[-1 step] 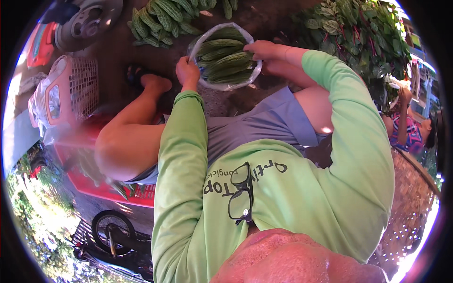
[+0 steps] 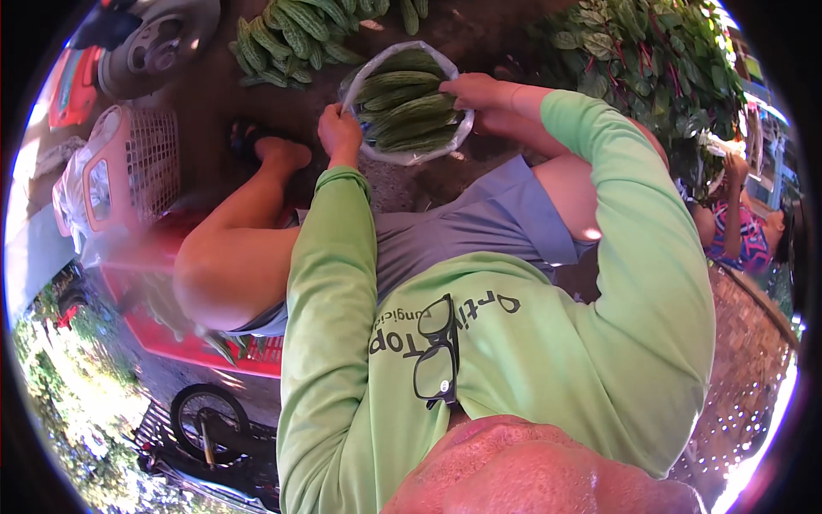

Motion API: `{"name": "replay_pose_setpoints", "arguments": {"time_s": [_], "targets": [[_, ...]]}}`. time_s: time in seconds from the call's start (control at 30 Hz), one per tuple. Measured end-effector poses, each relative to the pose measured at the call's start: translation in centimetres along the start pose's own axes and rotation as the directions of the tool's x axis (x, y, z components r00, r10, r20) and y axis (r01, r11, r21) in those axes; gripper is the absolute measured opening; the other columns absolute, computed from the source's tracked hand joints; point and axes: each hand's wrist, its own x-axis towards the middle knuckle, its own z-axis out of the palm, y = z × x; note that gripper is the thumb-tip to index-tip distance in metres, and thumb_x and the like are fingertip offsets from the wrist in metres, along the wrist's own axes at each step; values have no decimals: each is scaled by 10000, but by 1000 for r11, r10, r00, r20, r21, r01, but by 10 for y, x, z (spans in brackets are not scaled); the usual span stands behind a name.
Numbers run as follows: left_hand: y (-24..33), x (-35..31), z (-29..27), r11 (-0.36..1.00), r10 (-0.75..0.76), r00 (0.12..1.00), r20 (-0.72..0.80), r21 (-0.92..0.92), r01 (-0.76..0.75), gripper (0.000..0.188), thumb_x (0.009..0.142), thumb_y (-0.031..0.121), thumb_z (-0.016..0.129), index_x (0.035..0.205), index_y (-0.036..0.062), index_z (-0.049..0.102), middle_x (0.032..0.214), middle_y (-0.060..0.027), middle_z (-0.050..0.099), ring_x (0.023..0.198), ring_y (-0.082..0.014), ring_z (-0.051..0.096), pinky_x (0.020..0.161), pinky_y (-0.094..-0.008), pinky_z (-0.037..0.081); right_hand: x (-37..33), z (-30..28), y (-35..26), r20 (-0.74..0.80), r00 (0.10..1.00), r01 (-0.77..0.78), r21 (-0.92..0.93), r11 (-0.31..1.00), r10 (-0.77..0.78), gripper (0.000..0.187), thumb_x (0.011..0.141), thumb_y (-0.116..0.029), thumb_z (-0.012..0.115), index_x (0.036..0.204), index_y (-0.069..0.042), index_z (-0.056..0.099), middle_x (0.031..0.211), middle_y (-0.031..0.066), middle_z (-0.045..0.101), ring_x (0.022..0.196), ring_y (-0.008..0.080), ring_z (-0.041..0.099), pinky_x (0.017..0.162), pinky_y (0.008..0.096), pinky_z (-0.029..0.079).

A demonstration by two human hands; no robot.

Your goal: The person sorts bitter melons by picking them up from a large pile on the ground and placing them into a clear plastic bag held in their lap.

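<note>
While the mouth of the clear plastic bag is held spread and facing up, a bundle of ridged green gourds is framed inside it, right between the two hands. On one side the rim is gripped by the left hand, its fingers curled closed, with only plastic seen in them; across from it the rim is pinched by the right hand, fingers drawn together at the film, and whether a gourd is also touched under the fingertips cannot be told. And here is the key relation: the gourds are set just right of the left fingers and just left of the right ones, with the right fingers judged the nearer, brought in close by the gourd ends. The long axes are run crosswise, from hand to hand, nearly side by side, the right ends angled slightly away from the body; which ends are stems cannot be made out. Beyond the left hand, more gourds are heaped in a loose pile on the ground.
</note>
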Motion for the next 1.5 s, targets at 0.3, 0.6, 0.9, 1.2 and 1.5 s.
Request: {"name": "replay_pose_setpoints", "arguments": {"time_s": [0.3,0.6,0.9,1.2,1.5], "targets": [[13,-2,23,966,-152,984,93,-197,168,343,904,266,722,1120,2,684,1112,-234,721,1043,-401,696,922,-467,525,-7,-15,60,-280,906,-294,124,948,318,587,848,-432,780,1123,81,702,1078,249,743,973,399,738,837,514,593],[26,-17,31,975,-140,980,142,-154,161,428,901,319,732,1166,-8,656,1092,-261,719,1059,-409,697,941,-484,518,-23,-6,80,-273,729,-557,295,776,627,278,920,-105,588,1062,58,762,1145,284,730,1055,417,730,881,465,604],[-4,-15,27,995,-54,994,92,-78,61,440,890,386,744,1073,-10,687,1035,-232,738,1007,-408,702,914,-481,519,21,23,45,51,798,-408,779,476,601,540,866,-279,781,1296,21,650,1226,212,692,1040,390,718,743,547,637],[1,-12,33,979,-73,995,61,-186,84,364,930,340,703,1001,-16,677,979,-243,727,923,-404,692,841,-485,516,37,35,85,114,832,-539,400,742,543,385,859,-121,743,1229,-19,708,1227,194,704,1054,368,728,732,500,664],[-36,-6,28,971,-122,992,38,-203,127,276,957,235,631,1068,-18,626,1005,-273,700,960,-446,683,860,-499,510,48,44,62,384,848,-439,895,78,366,371,885,-76,672,1241,28,682,1177,226,717,1095,378,697,873,573,580]]}}
